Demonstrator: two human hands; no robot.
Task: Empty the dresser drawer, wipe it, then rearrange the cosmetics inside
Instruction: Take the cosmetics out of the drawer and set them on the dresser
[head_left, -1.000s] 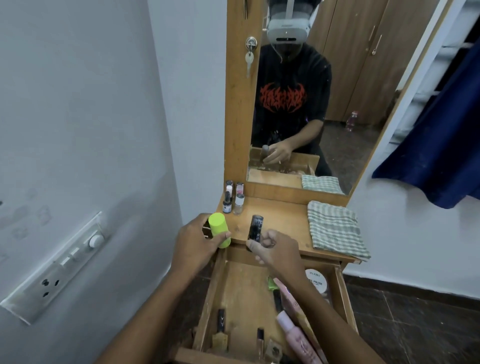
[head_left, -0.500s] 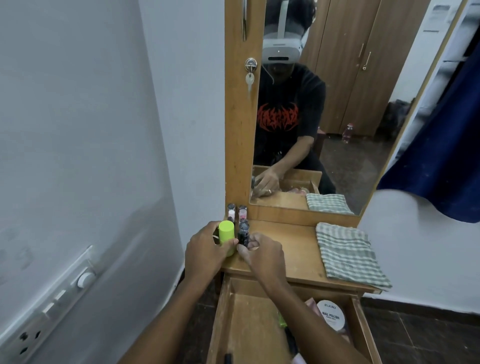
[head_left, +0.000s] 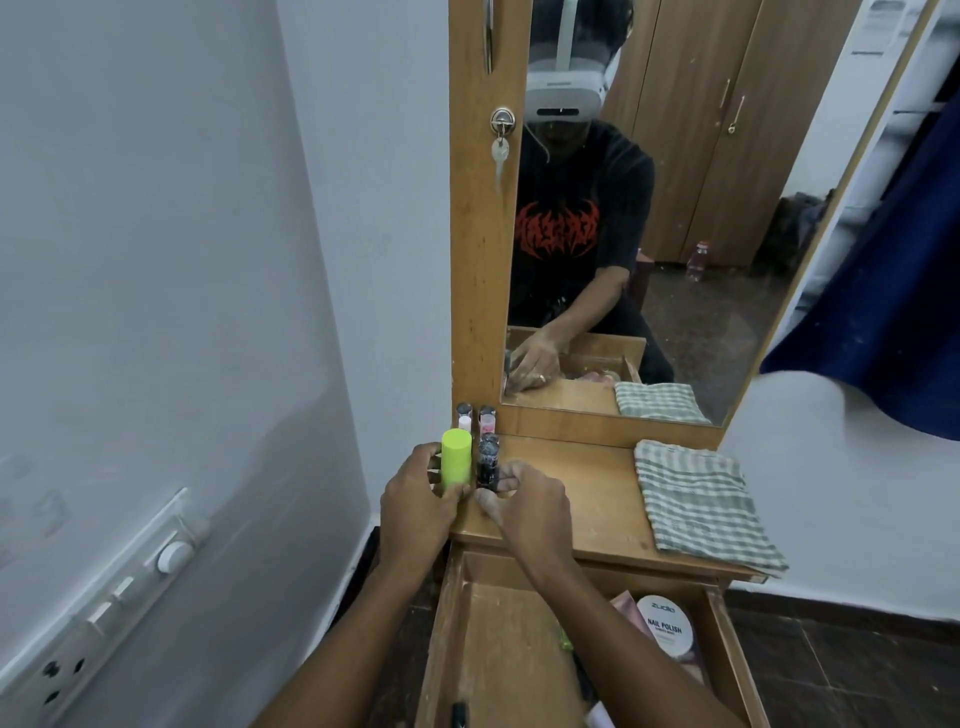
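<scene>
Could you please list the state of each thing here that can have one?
Drawer: pulled open, partly emptied.
Lime-green bottle: upright on the dresser top, held by the left hand.
Dark bottle: upright, right hand at it.
Checked cloth: folded, lying flat.
Key: hanging in its lock.
</scene>
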